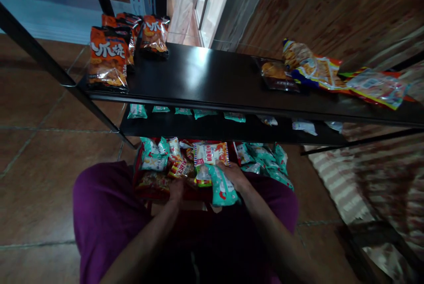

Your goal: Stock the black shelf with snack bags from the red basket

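Between my knees is a red box (135,170) with mixed snack bags in it. My right hand (232,174) has its fingers closed at the upper end of a teal snack bag (223,189), which lies over the front of the box. Its fingertips also touch a white-and-red snack bag (211,153) just behind. My left hand (177,188) reaches into the box beside a yellow-and-red snack bag (183,168); its fingers are dark and blurred. More teal bags (154,160) lie at the box's left end, and others (265,158) to the right of my right hand.
A black shelf rack stands in front of me. Its upper shelf (198,76) carries orange snack bags (108,58) at left and assorted bags (314,67) at right. The lower shelf (185,128) holds a row of small bags. A leaning black post (49,63) rises at left.
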{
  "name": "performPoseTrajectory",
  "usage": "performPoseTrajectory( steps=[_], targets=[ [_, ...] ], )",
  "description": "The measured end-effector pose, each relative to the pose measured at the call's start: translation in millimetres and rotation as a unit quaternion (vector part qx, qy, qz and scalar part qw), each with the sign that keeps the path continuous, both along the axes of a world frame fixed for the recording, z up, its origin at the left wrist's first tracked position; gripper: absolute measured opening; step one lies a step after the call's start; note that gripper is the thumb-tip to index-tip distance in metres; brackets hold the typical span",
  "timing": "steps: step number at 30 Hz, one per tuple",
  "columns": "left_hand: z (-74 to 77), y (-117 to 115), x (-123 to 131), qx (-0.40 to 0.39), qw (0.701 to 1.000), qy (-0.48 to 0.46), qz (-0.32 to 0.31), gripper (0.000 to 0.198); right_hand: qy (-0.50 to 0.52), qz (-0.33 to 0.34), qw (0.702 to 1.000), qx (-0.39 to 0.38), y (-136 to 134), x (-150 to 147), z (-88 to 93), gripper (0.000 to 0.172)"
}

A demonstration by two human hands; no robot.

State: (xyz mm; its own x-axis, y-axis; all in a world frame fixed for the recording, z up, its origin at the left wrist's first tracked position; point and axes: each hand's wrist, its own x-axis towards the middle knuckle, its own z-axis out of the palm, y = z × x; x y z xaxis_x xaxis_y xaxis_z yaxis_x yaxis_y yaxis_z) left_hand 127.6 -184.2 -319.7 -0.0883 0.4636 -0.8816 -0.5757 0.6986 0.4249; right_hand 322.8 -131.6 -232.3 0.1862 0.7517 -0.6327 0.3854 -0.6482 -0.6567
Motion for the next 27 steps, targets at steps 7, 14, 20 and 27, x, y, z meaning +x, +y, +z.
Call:
performPoseTrajectory(
  steps=[7,14,20,27],
  targets=[
    [-21.5,2,6,-0.033,0.997,-0.049,0.048,0.020,-0.263,0.191,0.930,0.171,23,-1,6.3,0.034],
    [-9.4,5,18,0.024,0.994,-0.079,0.070,0.052,-0.331,0.342,0.869,0.134,26,-43,-1.2,0.041],
    [9.4,-3,32,0.043,0.996,-0.080,0.022,0.089,-0.332,0.375,0.857,0.120,35,-61,-3.7,0.045],
    [15.7,-3,37,0.039,0.991,-0.110,0.059,0.068,-0.301,0.348,0.882,0.103,51,-27,-4.2,0.037]
  ],
)
